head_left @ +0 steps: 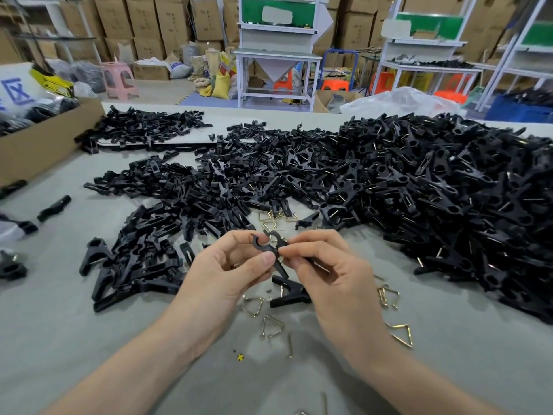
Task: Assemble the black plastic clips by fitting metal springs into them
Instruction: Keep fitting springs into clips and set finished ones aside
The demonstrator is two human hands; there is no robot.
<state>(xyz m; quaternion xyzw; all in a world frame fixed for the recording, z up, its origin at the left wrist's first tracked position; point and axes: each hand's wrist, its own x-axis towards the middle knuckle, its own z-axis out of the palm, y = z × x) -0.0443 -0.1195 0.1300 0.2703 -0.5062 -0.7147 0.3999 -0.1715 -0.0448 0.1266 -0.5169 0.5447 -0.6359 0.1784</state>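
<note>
Both hands meet above the grey table, holding black plastic clip halves (267, 244) between them. My left hand (227, 274) pinches one half with thumb and forefinger. My right hand (326, 265) pinches the other half from the right; whether a spring is in it I cannot tell. An assembled black clip (288, 292) lies on the table just below the hands. Loose brass-coloured triangular springs (270, 324) are scattered beneath and around the wrists, with more springs (276, 215) at the pile's edge ahead.
A huge heap of black clips (434, 190) fills the table's right side, and loose clip halves (155, 235) spread left and centre. A cardboard box (45, 139) stands at the far left. Shelving, stools and stacked cartons lie beyond the table.
</note>
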